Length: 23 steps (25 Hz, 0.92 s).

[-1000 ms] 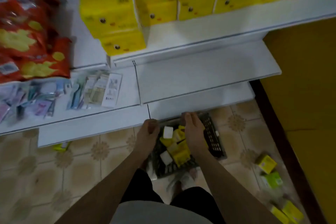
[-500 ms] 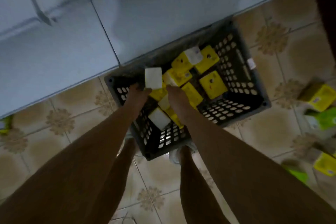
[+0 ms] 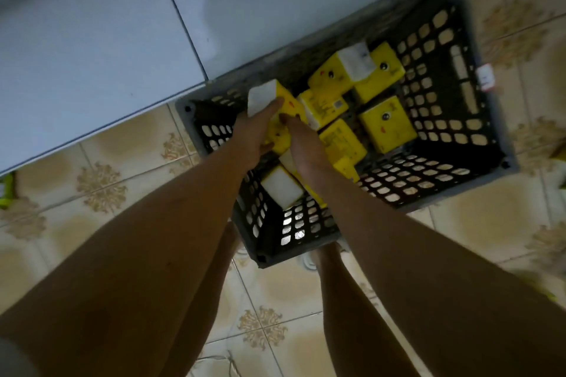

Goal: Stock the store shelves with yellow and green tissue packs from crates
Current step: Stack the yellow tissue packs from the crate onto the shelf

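From the head camera, both hands reached into the dark slotted crate [image 3: 453, 119] on the tiled floor [image 3: 128, 162] — the left hand [image 3: 252, 135] and right hand [image 3: 304, 147] together gripped a yellow tissue pack [image 3: 284, 119] at the crate's left side. More yellow tissue packs [image 3: 387, 124] lay loose inside, the crate's far edge tucked under the white shelf base [image 3: 101, 40].
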Motion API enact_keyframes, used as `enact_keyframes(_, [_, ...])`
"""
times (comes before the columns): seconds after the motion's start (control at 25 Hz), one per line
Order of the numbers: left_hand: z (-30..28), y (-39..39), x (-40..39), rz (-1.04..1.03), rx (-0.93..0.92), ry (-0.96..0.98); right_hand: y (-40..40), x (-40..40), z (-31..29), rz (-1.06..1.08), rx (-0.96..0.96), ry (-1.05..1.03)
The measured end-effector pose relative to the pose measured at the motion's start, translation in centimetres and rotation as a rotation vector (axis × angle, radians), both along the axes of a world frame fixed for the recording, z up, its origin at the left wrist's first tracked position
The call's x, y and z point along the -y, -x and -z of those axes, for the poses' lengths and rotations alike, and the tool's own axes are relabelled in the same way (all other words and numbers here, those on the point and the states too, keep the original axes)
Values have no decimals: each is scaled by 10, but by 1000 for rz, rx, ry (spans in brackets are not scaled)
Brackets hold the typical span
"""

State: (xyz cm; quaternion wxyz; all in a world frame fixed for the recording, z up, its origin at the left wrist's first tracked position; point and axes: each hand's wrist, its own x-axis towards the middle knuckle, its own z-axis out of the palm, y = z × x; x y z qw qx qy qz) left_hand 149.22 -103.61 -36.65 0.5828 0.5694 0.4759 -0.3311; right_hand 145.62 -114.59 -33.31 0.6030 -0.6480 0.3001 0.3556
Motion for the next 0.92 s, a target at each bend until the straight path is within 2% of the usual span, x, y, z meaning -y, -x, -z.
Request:
enact_keyframes(0.12, [-60,13,-7,-34,-49,34,18,10,-77,-73,112,6])
enact_keyframes(0.2, [-126,17,-6,-60,-58,105,22,20,-135,-77,181,22])
enact_keyframes(0.36, [-270,24,-7,-58,-65,250,21,54,-257,100,328,216])
enact_keyframes(0.44, [-348,27,-9,55,-54,288,19,72,-327,147,309,250])
enact_keyframes(0.56, [-434,26,-13,406,0,305,13,90,-405,32,243,162])
enact_keyframes(0.68, [-508,14,-11,610,85,374,8,95,-477,-196,233,7])
enact_keyframes(0.8, [-567,6,-10,690,180,396,12,91,-527,-266,212,-213])
enact_keyframes(0.92, [-600,-8,-12,640,301,329,9,84,-556,-111,270,-268])
